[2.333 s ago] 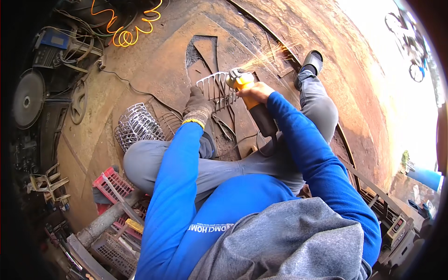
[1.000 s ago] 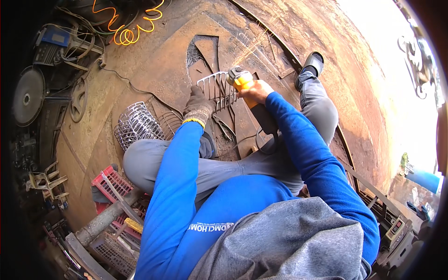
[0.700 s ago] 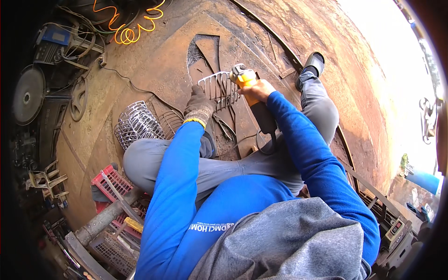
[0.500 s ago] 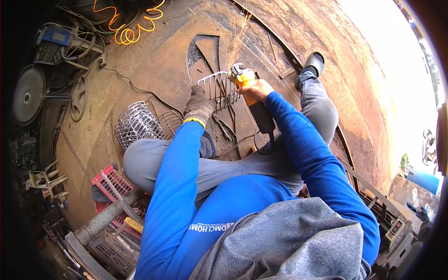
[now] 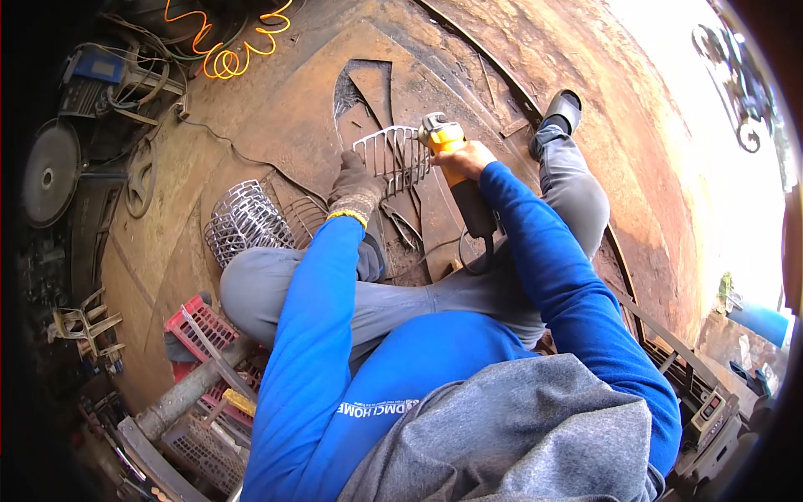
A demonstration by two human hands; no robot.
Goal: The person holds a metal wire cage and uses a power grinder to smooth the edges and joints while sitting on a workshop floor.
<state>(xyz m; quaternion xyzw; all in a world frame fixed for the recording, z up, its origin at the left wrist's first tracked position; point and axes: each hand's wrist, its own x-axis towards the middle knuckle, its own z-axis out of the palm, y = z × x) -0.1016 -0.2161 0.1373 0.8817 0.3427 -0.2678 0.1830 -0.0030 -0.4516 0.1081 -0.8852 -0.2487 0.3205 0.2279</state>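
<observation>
My left hand (image 5: 355, 186), in a grey-brown knit glove with a yellow cuff, is closed on the near left edge of a metal wire grate (image 5: 393, 152) with parallel bars. My bare right hand (image 5: 470, 159) is wrapped round a yellow and black angle grinder (image 5: 473, 205). The grinder's metal head (image 5: 435, 125) lies against or just beside the grate's right end; I cannot tell whether they touch. Its disc is too hidden to make out. A pair of pliers (image 5: 403, 226) rests on the ground just below the grate.
Bent wire grates (image 5: 248, 222) are piled to the left of my left forearm. A dark cable (image 5: 242, 155) runs across the rusty plate floor. Red plastic crates (image 5: 209, 328) stand by my left knee. An orange coiled hose (image 5: 230, 63) lies far left, near a large round disc (image 5: 50, 173).
My right hand and the grinder have shifted slightly to the right along the grate. My left hand keeps its hold with hardly any movement.
</observation>
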